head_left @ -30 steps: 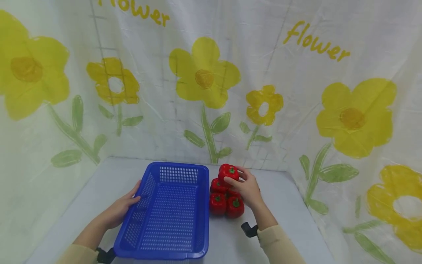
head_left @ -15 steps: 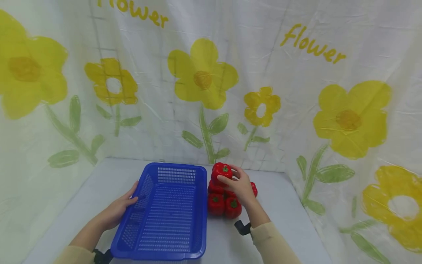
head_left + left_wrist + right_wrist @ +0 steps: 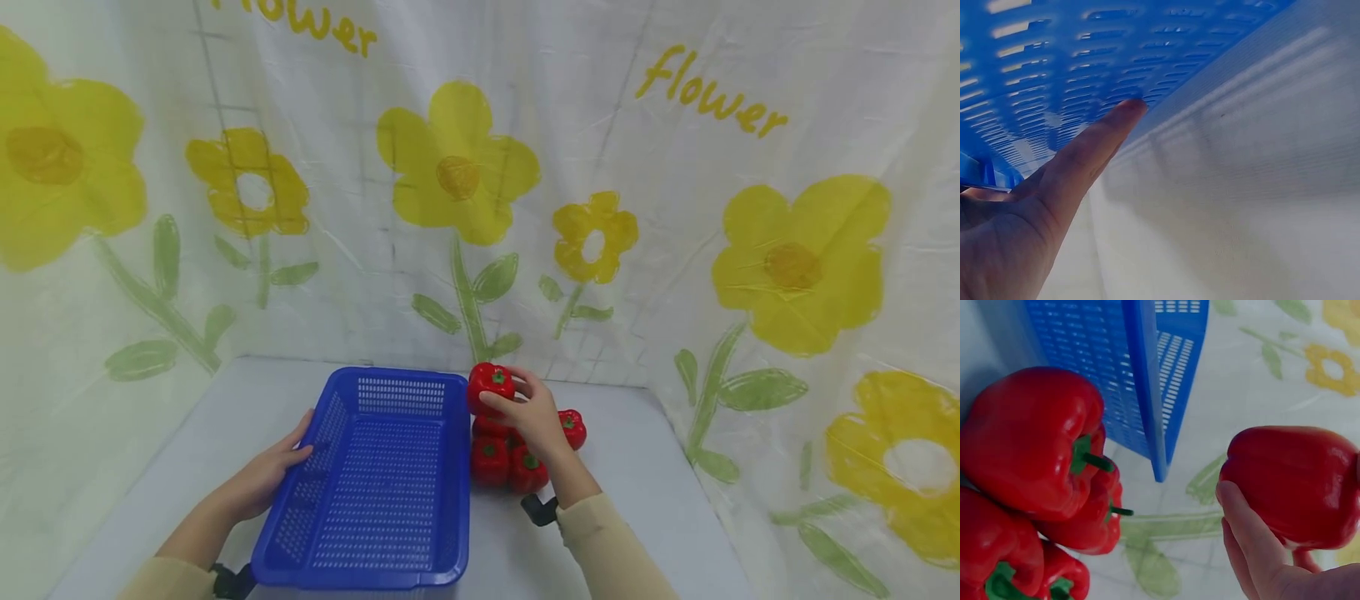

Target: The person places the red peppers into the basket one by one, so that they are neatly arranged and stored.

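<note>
My right hand holds a red bell pepper with a green stem, raised beside the basket's far right corner. In the right wrist view the fingers and thumb curve round this held pepper, apart from the blue rim. A blue slotted plastic basket stands in front of me with nothing inside. My left hand grips its left side, thumb over the rim and fingers along the outer wall. The left wrist view shows those fingers against the slotted wall.
Several more red bell peppers are clustered against the basket's right side, partly covered by my right hand. One pepper lies at the cluster's right. A flower-printed curtain hangs behind the white table.
My right hand has carried the held pepper leftward, from over the other peppers to the basket's right rim. A pepper at the right has come into view. The left hand keeps its grip.
</note>
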Motion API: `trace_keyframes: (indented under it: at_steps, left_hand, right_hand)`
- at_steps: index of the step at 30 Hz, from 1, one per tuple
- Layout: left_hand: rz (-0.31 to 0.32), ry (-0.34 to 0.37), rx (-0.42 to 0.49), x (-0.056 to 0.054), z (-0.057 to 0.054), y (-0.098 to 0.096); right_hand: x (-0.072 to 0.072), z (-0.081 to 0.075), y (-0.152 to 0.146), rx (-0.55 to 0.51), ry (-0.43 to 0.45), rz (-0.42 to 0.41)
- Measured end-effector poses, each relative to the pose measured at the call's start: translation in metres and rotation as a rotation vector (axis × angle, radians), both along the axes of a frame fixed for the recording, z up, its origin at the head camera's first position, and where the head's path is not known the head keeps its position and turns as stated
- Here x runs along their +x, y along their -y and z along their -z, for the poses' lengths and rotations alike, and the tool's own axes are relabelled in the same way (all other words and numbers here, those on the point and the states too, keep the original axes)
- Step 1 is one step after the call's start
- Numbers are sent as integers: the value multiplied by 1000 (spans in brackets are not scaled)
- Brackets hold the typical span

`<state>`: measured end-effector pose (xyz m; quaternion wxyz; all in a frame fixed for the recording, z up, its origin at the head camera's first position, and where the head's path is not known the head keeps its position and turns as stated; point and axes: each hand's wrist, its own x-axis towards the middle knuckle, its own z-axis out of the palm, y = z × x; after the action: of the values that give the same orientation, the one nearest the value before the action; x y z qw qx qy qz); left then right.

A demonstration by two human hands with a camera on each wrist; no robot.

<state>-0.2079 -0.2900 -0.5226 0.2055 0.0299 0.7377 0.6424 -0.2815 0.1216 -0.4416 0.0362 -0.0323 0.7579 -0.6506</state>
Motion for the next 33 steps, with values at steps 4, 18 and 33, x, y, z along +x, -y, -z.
trace_keyframes:
  at_steps: [4,18,33]
  left_hand:
    - [-7,-5,-10,0,0,-1]
    - [5,7,12,-2,1,1]
    - [8,14,20,-2,0,0]
  right_hand:
    - [-2,-1,7,-18,-7,-11]
    - [-8,-8,23,-3,-13,-35]
    - [-13,-20,42,50,-7,-57]
